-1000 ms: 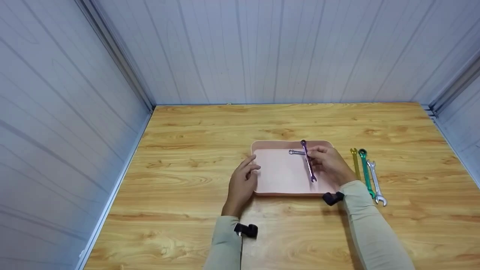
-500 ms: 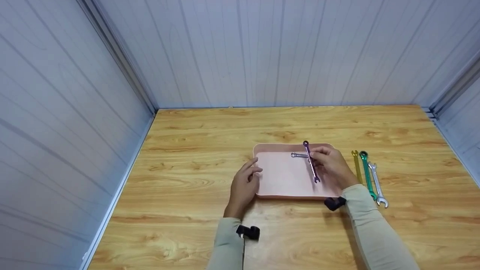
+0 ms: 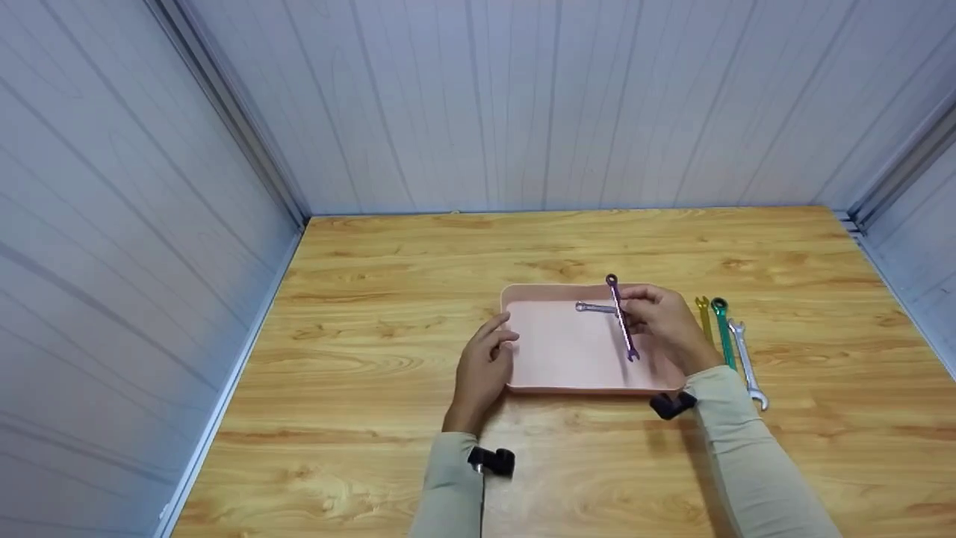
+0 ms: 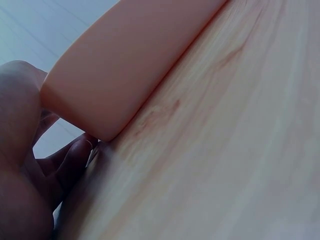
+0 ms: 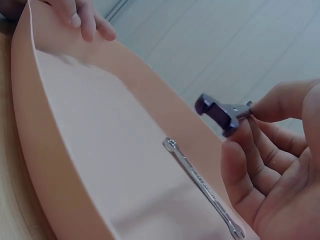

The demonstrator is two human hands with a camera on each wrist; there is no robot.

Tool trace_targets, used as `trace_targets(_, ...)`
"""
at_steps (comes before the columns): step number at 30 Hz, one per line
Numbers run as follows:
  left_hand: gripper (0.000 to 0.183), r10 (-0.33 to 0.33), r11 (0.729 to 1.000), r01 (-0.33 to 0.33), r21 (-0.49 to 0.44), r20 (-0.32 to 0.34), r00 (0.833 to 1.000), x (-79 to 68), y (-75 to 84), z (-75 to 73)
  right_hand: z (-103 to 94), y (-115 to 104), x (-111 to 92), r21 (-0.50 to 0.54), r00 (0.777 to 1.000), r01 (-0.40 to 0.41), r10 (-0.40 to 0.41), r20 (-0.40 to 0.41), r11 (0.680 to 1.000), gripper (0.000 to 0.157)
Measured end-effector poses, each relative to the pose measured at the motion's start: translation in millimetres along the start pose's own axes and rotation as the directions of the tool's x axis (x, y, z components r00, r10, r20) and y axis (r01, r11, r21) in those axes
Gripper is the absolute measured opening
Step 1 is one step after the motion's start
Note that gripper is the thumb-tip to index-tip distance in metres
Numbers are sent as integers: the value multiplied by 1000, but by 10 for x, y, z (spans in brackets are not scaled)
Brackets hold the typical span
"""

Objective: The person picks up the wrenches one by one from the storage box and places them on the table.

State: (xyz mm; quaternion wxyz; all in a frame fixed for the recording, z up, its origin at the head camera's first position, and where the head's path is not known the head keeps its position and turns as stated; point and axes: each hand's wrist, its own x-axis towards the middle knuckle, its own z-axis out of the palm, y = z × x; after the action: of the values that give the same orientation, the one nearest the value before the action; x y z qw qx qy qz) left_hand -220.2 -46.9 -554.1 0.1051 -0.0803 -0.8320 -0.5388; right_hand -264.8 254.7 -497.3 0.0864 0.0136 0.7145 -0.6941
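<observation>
My right hand (image 3: pixel 663 323) pinches a purple combination wrench (image 3: pixel 622 323) between thumb and fingers, raised above a pink rectangular tray (image 3: pixel 556 355). One of its ends points at the camera in the right wrist view. On the tray floor, towards the back right, lies a small silver wrench (image 5: pixel 197 180); from the head view the purple one crosses in front of its right part. At the tray's left side, my left hand (image 3: pixel 482 373) holds the wall, its fingertips (image 5: pixel 89 31) hooked over the rim and a finger (image 4: pixel 77 157) low by the tray's outer corner.
Right of the tray, a yellow wrench (image 3: pixel 705 317), a green ratchet wrench (image 3: pixel 724 336) and a silver open-end wrench (image 3: pixel 745 362) lie side by side, partly behind my right wrist. Pale panel walls (image 3: pixel 478 112) border the wooden table (image 3: pixel 358 359) at back and sides.
The purple wrench has shifted slightly to the right and up relative to the tray, with my right hand. The left hand and the tray keep their places.
</observation>
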Motion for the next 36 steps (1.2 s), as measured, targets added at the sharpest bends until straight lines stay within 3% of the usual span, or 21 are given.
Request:
trace_targets(12, 21, -2, 1000, 3, 22, -2, 1000, 12, 13, 13, -48, -87, -99, 105, 998, -32, 37, -45, 994, 12)
trace_targets(20, 21, -7, 1000, 7, 6, -3, 1000, 12, 22, 13, -143, -108, -175, 124, 997, -34, 42, -59, 992, 12)
trace_targets(28, 22, -1, 1000, 1, 9, -4, 1000, 12, 11, 8, -286, -96, -239, 222, 997, -39, 54, -61, 974, 10)
trace_targets(36, 23, -5, 1000, 5, 2, 0, 1000, 15, -4, 0, -397, -130, -319, 256, 994, -21, 48, -101, 967, 9)
